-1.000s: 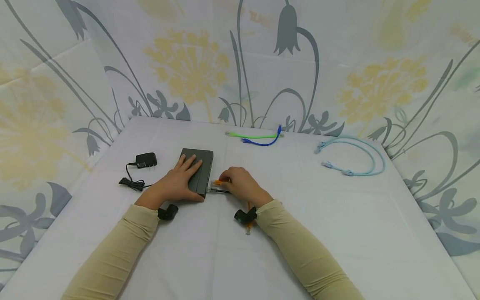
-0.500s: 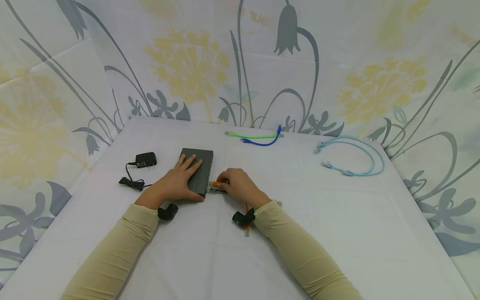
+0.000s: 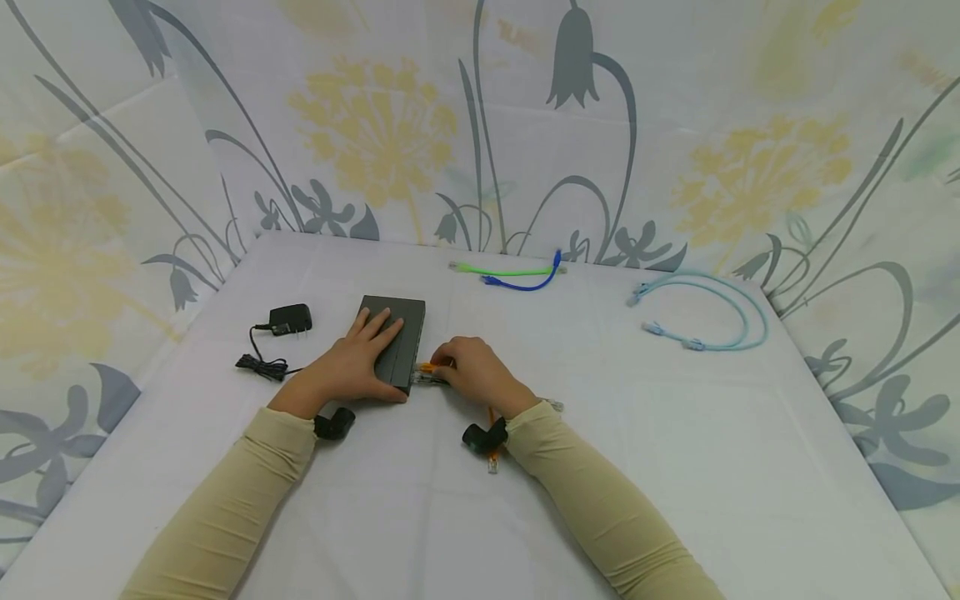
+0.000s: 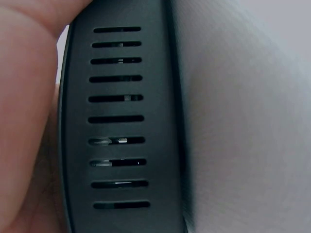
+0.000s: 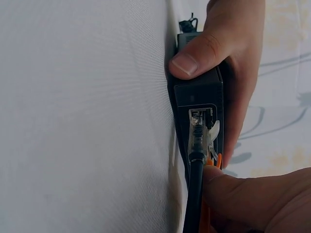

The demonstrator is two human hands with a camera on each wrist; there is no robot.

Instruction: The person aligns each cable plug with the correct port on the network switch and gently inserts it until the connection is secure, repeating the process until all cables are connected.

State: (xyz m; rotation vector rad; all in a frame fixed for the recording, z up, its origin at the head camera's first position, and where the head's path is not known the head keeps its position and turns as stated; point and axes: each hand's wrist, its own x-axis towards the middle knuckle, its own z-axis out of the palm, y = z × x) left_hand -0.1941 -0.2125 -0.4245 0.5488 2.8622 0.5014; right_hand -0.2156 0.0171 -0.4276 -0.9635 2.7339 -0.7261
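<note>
A dark grey network switch [image 3: 408, 337] lies on the white table. My left hand [image 3: 347, 365] rests on it with fingers spread over its top and the thumb at its near corner. In the left wrist view the vent slots [image 4: 116, 119] of the switch's side show. My right hand [image 3: 483, 373] pinches an orange network cable [image 3: 427, 367] right at the switch's right side. Beside it a black network cable [image 5: 194, 194] has its clear plug [image 5: 197, 138] at a port. The orange cable's plug is partly hidden behind the black one in the right wrist view.
A black power adapter [image 3: 289, 319] with a bundled cord [image 3: 262, 367] lies left of the switch. Green [image 3: 510, 272] and blue [image 3: 525, 288] cables lie at the back, light blue cables [image 3: 750, 308] at the right. Another clear plug [image 3: 492, 467] lies below my right wrist.
My right hand has moved slightly left, bringing the orange and black cable ends up to the switch's side. My left hand and the switch have stayed in place.
</note>
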